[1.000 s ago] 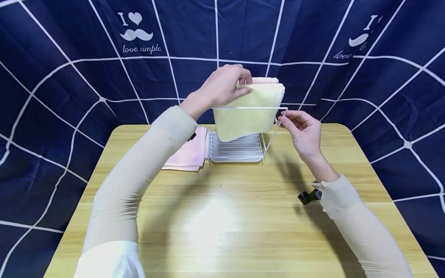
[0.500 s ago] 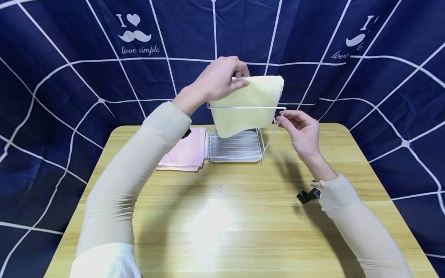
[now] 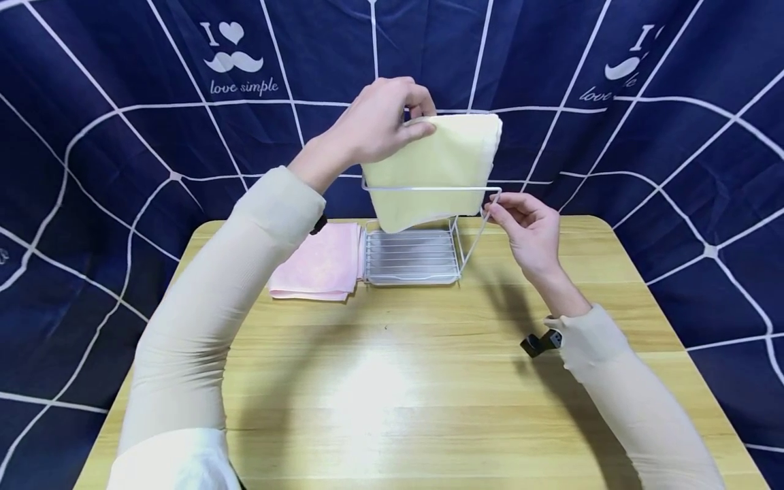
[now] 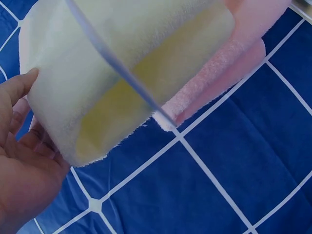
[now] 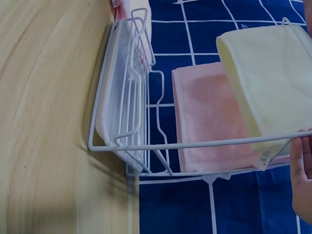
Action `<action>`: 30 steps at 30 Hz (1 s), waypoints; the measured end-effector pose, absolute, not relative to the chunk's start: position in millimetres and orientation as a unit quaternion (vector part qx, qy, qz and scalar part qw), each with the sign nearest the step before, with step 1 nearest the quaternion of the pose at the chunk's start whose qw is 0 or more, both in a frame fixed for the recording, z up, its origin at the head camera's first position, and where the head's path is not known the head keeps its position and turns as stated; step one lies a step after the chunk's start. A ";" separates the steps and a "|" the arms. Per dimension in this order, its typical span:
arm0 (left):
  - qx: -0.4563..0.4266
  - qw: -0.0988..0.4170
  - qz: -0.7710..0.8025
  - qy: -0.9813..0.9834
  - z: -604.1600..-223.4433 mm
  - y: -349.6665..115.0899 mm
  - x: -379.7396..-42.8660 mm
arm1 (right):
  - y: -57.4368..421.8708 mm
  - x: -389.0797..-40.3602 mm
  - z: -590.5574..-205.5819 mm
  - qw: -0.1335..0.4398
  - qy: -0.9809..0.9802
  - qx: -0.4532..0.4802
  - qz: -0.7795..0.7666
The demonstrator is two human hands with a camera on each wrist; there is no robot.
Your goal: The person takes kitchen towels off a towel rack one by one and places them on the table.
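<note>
A folded pale yellow towel [image 3: 439,153] hangs from my left hand [image 3: 382,119], pinched by its upper edge between thumb and fingers. Its lower part lies behind the top bar of a white wire rack [image 3: 416,188] in the head view. My right hand [image 3: 531,228] pinches the rack's upper right corner, where the slanted side wire meets the top. Behind the yellow towel hangs a folded pink towel [image 5: 207,114], seen in the right wrist view. The left wrist view shows its plush edge [image 4: 214,78] beyond the yellow towel, which a thin rack wire crosses.
Another pink cloth [image 3: 321,262] lies folded on the wooden table [image 3: 386,381], left of the rack. At the rack's base is a slatted grid over a pale tray [image 3: 412,257]. A dark blue grid-patterned curtain [image 3: 331,41] surrounds the table on the back and sides.
My left hand has risen and moved slightly left, lifting the yellow towel higher behind the top bar. The pink edge above it has dropped out of the head view. My right hand has stayed put.
</note>
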State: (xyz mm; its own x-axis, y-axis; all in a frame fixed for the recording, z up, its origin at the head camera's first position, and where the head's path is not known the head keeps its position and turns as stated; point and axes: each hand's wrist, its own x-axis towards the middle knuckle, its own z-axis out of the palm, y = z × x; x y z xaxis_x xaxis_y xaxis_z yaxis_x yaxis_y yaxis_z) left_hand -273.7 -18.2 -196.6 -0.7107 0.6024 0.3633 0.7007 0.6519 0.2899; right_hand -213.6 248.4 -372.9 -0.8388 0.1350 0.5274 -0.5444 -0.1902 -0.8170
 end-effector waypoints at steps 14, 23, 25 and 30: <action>-0.349 0.138 -0.215 -0.901 -179.5 -29.4 -260.3 | 245.9 -207.2 -372.2 0.233 -0.597 0.167 0.749; -0.342 0.170 -0.221 -0.898 -165.0 -43.5 -256.1 | 247.7 -208.5 -372.1 0.231 -0.595 0.169 0.751; -0.340 0.178 -0.223 -0.896 -162.4 -47.0 -255.6 | 248.0 -208.9 -371.9 0.232 -0.594 0.169 0.752; -0.333 0.186 -0.227 -0.896 -157.9 -54.2 -252.8 | 247.7 -208.9 -371.3 0.230 -0.593 0.166 0.753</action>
State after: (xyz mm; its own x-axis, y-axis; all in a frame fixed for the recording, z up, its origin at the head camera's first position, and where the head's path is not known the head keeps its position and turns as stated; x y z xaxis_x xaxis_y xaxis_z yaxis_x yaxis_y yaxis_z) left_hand -252.8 -54.2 -157.9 -0.7093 0.5122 0.4843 0.6809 0.6756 0.2826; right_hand -208.9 247.7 -371.3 -0.8394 0.1484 0.5229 -0.5431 -0.1902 -0.8178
